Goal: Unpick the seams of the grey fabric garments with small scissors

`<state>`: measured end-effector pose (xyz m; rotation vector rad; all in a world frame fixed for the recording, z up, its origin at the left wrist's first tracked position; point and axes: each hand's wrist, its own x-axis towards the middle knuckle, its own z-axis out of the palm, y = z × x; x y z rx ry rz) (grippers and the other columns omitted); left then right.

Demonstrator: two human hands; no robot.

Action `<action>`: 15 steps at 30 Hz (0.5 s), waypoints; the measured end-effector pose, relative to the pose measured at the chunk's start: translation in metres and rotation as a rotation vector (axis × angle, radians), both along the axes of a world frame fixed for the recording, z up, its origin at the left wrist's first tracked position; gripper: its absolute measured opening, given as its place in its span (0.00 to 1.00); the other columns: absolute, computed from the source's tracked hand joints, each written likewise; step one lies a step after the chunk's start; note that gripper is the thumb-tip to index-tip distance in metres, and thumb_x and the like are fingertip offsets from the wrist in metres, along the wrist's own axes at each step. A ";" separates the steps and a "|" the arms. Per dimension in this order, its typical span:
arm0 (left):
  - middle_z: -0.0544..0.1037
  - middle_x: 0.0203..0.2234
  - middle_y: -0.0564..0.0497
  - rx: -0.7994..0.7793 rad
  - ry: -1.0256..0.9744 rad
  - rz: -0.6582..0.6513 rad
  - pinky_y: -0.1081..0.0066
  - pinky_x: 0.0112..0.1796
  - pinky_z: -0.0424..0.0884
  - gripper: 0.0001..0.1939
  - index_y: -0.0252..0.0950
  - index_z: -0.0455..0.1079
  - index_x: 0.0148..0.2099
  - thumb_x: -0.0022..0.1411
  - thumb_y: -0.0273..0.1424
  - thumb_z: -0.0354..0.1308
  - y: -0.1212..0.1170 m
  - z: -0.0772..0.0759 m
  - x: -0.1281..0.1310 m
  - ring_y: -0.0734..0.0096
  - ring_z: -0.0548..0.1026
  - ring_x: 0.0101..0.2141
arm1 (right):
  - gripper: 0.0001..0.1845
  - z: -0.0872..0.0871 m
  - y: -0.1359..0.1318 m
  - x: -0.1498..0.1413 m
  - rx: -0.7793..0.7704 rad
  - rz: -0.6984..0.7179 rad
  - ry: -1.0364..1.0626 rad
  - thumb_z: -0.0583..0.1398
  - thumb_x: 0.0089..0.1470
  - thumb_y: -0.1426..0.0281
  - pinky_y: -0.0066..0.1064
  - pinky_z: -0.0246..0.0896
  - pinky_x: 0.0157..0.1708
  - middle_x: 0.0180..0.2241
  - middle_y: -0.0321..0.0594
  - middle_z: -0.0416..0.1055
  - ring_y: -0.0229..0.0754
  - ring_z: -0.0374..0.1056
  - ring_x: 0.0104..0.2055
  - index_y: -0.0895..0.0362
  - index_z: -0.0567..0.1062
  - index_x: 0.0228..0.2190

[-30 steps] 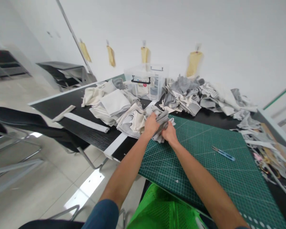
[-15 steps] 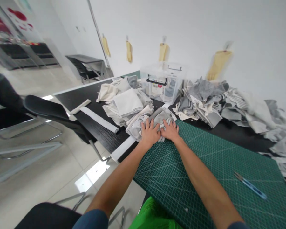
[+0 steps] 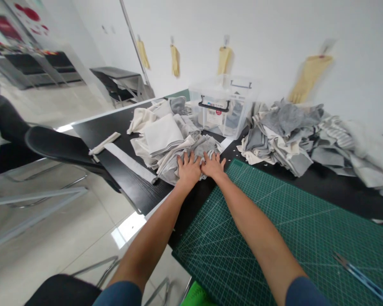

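My left hand (image 3: 189, 171) lies with spread fingers on a bunched grey fabric piece (image 3: 207, 144), close to the left corner of the green cutting mat (image 3: 268, 204). Beside it, my right hand (image 3: 213, 165) presses on the same grey fabric, fingers also apart. Both palms face down, and part of the cloth is hidden under them. The bunch touches a pile of folded white and cream fabric (image 3: 164, 134) on its left. Neither hand is closed around anything.
A clear plastic box (image 3: 207, 117) stands behind the pile. Heaped grey and white cloth (image 3: 281, 131) lies along the wall to the right. Blue-handled snips (image 3: 360, 276) rest on the mat. A white strip (image 3: 130, 161) lies left; a black chair (image 3: 64, 146) adjoins the table.
Both hands have slid the grey fabric leftward, off the mat's corner and against the folded pile. The view has shifted slightly, and more black tabletop shows beside the mat.
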<state>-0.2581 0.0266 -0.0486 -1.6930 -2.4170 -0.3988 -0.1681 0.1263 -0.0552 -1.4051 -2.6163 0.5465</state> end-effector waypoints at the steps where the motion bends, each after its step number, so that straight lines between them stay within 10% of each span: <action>1: 0.59 0.71 0.42 -0.007 0.011 0.007 0.35 0.66 0.38 0.26 0.42 0.67 0.67 0.72 0.38 0.44 0.001 0.001 0.001 0.40 0.48 0.72 | 0.35 0.001 0.001 0.001 -0.014 0.003 0.003 0.47 0.68 0.55 0.73 0.25 0.65 0.75 0.49 0.41 0.66 0.29 0.76 0.46 0.51 0.72; 15: 0.73 0.57 0.32 0.153 0.006 -0.155 0.45 0.59 0.59 0.19 0.32 0.77 0.51 0.69 0.29 0.47 0.053 0.037 0.136 0.40 0.63 0.61 | 0.18 -0.003 0.019 0.144 0.261 -0.446 0.437 0.52 0.66 0.67 0.43 0.55 0.55 0.51 0.49 0.75 0.54 0.62 0.55 0.55 0.78 0.49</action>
